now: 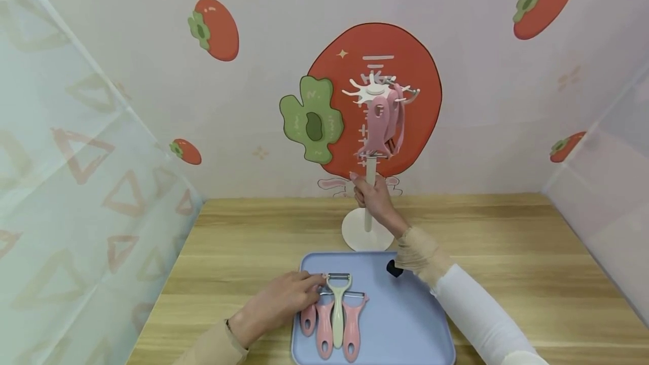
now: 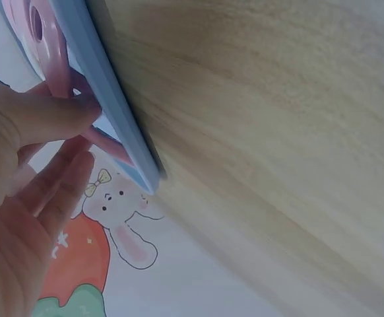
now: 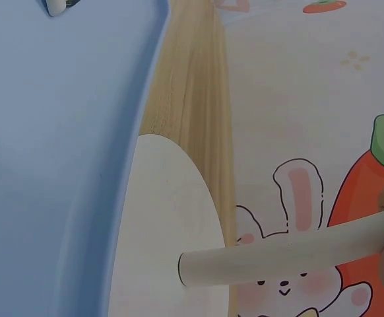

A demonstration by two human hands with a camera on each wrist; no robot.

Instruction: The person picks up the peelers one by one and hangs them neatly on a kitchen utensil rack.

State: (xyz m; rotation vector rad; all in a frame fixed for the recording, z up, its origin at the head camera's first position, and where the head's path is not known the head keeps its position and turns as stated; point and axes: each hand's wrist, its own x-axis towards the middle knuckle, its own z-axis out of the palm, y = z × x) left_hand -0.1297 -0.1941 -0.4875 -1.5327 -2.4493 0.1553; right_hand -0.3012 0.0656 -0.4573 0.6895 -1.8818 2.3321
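Note:
My left hand [image 1: 281,300] reaches over the left side of the blue tray [image 1: 405,320]. Its thumb and fingers pinch the leftmost pink peeler [image 2: 52,56] near the head, as the left wrist view shows. Beside that one lie two more pink peelers [image 1: 351,331] and a pale green peeler [image 1: 338,314], handles toward me. Behind the tray, my right hand [image 1: 376,199] grips the white pole [image 3: 291,256] of an upright stand. Pink peelers [image 1: 377,125] hang from the right side of the stand's hooked top [image 1: 374,90].
The stand's round white base [image 1: 355,232] sits on the wooden table [image 1: 243,241] right at the tray's far edge. A small black object [image 1: 394,268] is at the tray's far right, near my right sleeve. A printed cloth [image 1: 263,32] closes off the back.

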